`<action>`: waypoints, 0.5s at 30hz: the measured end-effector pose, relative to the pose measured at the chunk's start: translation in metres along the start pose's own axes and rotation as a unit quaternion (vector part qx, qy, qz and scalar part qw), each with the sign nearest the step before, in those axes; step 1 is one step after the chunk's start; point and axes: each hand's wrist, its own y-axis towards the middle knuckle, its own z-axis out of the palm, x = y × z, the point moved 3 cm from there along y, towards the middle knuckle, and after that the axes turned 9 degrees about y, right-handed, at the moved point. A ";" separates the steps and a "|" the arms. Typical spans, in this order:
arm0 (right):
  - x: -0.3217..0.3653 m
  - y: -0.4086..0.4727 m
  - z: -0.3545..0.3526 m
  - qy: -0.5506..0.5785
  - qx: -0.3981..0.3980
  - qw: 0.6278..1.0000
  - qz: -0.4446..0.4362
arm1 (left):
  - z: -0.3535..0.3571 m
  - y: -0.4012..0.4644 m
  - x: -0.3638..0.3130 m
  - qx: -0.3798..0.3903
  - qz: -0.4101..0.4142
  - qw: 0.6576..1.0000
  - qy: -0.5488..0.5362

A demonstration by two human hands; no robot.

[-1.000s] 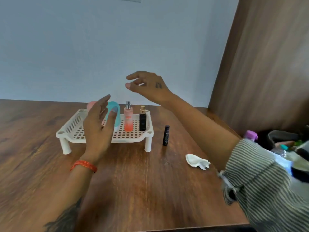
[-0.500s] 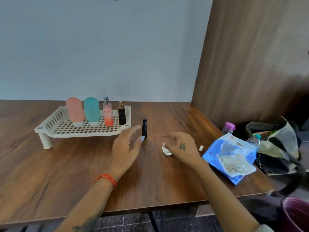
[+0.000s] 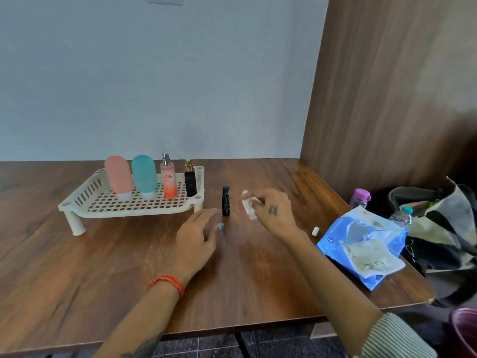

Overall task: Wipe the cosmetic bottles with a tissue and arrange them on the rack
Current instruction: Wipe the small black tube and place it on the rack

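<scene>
Since half a second ago: crumpled white tissue lifted off the table and now pinched in the fingers of the right hand, held just right of the small black tube; left hand slid a little nearer the tube, fingers relaxed and loosely spread, palm down, holding nothing, thumb tip with a light blue nail just below and left of the tube's base, not clearly touching it. Black tube upright on the bare wood, off the rack, between the two hands and just right of the rack's front right leg. White slotted rack further left on short legs, carrying four upright bottles in a row along its back: pink bottle, teal bottle, clear spray bottle with orange liquid, small black bottle with a gold cap, in that order from left to right, pink and teal standing on their pale caps. Orange thread band around the left wrist; striped sleeve at the lower right. Near the right edge of the table: small white cap-like piece, beside it a blue plastic packet with pale sheets showing. Beyond the table edge: bottle with a purple lid, dark open bag, bottle with a teal cap tucked against it. Pale wall behind, wood panel at right.
</scene>
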 end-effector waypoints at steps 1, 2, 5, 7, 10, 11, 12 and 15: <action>0.008 0.007 0.000 0.005 -0.008 1.000 -0.014 | 0.000 0.001 0.000 -0.001 0.000 1.000 -0.004; 0.017 0.013 0.002 0.010 -0.008 0.999 -0.030 | 0.001 0.001 0.001 0.000 -0.001 1.000 -0.010; 0.033 0.030 0.011 0.019 0.025 0.998 -0.061 | 0.001 0.003 0.004 0.001 -0.007 1.000 -0.021; 0.033 0.041 0.021 0.011 0.049 0.997 -0.053 | 0.002 0.004 0.004 0.001 -0.011 1.000 -0.020; 0.031 0.049 0.030 -0.046 0.084 0.995 -0.040 | 0.003 0.004 0.004 0.016 -0.021 0.999 -0.017; 0.032 0.050 0.032 -0.065 0.096 0.992 -0.049 | 0.003 0.004 0.004 0.017 -0.020 1.000 -0.016; 0.034 0.050 0.033 -0.070 0.101 0.991 -0.059 | 0.002 0.004 0.004 0.015 -0.016 1.000 -0.016; 0.034 0.047 0.030 -0.044 0.098 0.992 -0.059 | 0.001 0.004 0.003 0.010 -0.015 1.000 -0.018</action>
